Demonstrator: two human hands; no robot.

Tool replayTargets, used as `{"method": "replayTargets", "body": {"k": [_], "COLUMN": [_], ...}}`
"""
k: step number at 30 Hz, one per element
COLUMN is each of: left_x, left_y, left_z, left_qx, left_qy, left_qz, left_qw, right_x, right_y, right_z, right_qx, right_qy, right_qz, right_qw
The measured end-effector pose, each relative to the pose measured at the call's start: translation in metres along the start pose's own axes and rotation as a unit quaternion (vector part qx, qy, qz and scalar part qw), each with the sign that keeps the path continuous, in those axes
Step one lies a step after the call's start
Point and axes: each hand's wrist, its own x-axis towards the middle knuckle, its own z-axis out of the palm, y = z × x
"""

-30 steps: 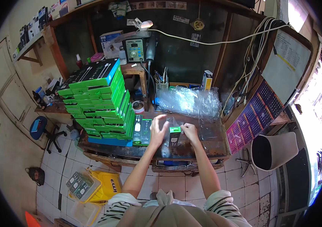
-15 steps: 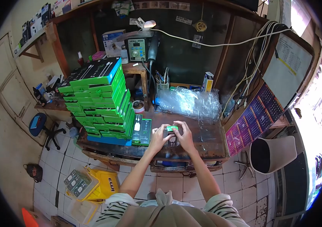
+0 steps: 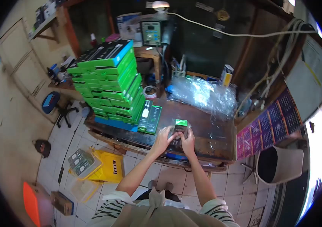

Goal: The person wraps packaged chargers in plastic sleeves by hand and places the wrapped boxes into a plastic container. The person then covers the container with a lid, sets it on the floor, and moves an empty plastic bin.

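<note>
A small black box with a bright green end (image 3: 181,122) stands between my hands over the front of the wooden desk (image 3: 210,128). My left hand (image 3: 163,140) closes on its left side, and my right hand (image 3: 188,143) grips the right side. Both thumbs meet low on the near face. Clear film seems to surround the box, though blur hides its edges. To the left lie flat black-and-green boxes (image 3: 154,118) printed with a white cable. Beside them rises a tall stack of green-edged boxes (image 3: 111,85).
Crumpled clear plastic packaging (image 3: 202,92) covers the back of the desk. A soldering station (image 3: 151,33) sits on a small wooden stand. On the floor are a yellow container (image 3: 111,164) and an orange box (image 3: 36,202). A white chair (image 3: 286,162) stands at right.
The view has shifted, so the desk appears farther left and tilted. The small box has turned, with its green end now pointing away from me and my hands lower on it.
</note>
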Motion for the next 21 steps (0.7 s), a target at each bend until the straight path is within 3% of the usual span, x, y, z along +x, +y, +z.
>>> {"method": "replayTargets", "body": {"k": [5,6,9,12,17,21], "left_x": [-0.036,-0.045,-0.064,-0.088,-0.158,-0.218], "left_y": [-0.01,-0.013,-0.02,-0.019,-0.06,-0.094], "left_z": [-0.038,-0.045,-0.077,-0.12,-0.162,-0.203], "left_qx": [-0.033,-0.03,-0.013,-0.188,-0.195,-0.14], "left_qy": [0.028,0.091,0.204,0.182,0.256,0.309], "left_qz": [-0.127,-0.111,-0.075,-0.14,-0.196,-0.302], "left_qw": [0.991,0.989,0.976,0.955,0.926,0.891], "right_x": [-0.012,-0.017,-0.027,-0.041,-0.071,-0.106], "right_y": [-0.016,-0.031,-0.046,-0.05,-0.06,-0.074], "right_z": [0.048,0.057,0.086,0.122,0.192,0.264], "right_qx": [0.143,0.159,0.129,0.145,0.165,0.159], "right_qy": [-0.058,-0.076,-0.155,-0.214,-0.362,-0.429], "right_qz": [0.044,0.05,-0.003,-0.016,0.001,0.033], "right_qw": [0.987,0.983,0.979,0.966,0.917,0.889]}}
